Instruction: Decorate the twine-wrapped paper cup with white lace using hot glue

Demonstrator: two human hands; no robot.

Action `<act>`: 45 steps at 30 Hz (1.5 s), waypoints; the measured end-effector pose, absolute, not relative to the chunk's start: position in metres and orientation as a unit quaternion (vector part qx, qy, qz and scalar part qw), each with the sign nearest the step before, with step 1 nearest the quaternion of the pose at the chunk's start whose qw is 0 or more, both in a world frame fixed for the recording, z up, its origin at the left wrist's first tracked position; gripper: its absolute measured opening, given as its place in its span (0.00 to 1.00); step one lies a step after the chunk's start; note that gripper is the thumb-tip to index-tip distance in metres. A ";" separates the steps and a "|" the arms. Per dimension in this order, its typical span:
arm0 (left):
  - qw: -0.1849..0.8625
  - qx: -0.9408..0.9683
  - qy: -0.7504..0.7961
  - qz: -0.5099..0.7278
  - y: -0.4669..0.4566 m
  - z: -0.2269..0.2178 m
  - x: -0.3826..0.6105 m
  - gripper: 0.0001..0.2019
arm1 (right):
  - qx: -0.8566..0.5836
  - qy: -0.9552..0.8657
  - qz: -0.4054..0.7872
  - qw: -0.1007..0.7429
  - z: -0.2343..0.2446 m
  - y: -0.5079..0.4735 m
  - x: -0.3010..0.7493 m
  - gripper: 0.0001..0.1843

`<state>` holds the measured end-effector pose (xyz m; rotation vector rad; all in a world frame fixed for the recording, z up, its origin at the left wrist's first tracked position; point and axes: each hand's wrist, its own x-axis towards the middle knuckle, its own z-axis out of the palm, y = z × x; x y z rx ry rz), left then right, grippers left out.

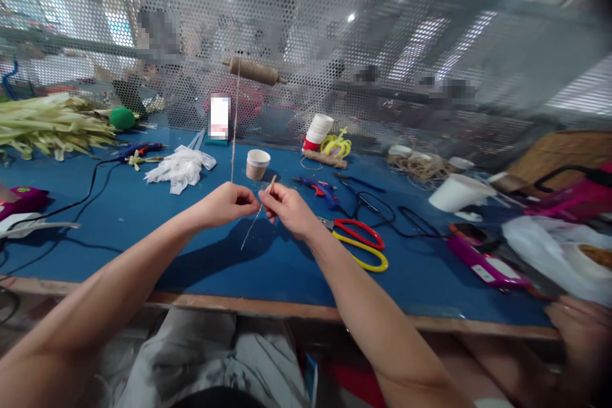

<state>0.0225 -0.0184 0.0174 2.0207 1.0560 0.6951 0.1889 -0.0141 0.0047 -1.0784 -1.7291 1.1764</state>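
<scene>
My left hand (pixel 234 204) is closed in a pinch at the lower end of a strand of twine (pixel 234 134). That strand runs up to a brown twine roll (pixel 253 70) on a rod at the mesh screen. Close beside it, my right hand (pixel 289 209) pinches a thin wire (pixel 251 229). A tan wrapped tip shows above the fingers, and the bare length slants down left over the table. The fingertips of both hands nearly meet. Just beyond them stands a small paper cup (pixel 258 164) with a brown wrapped lower part.
Scissors (pixel 361 242) with red and yellow handles lie right of my right hand, near a blue glue gun (pixel 322 191) and its cord. White strips (pixel 182 167), a phone (pixel 220 118) and pale husks (pixel 52 124) are left. A person's hand (pixel 581 325) rests at the right edge.
</scene>
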 end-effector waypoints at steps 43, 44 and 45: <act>0.436 0.739 0.418 0.298 -0.021 0.011 0.032 0.09 | -0.431 -0.707 0.409 0.383 0.005 -0.018 0.186 0.19; 0.460 0.729 0.405 0.303 -0.021 0.010 0.031 0.09 | -0.410 -0.703 0.439 0.379 0.006 -0.018 0.187 0.18; 0.480 0.721 0.394 0.306 -0.020 0.009 0.031 0.09 | -0.391 -0.701 0.467 0.372 0.007 -0.018 0.188 0.18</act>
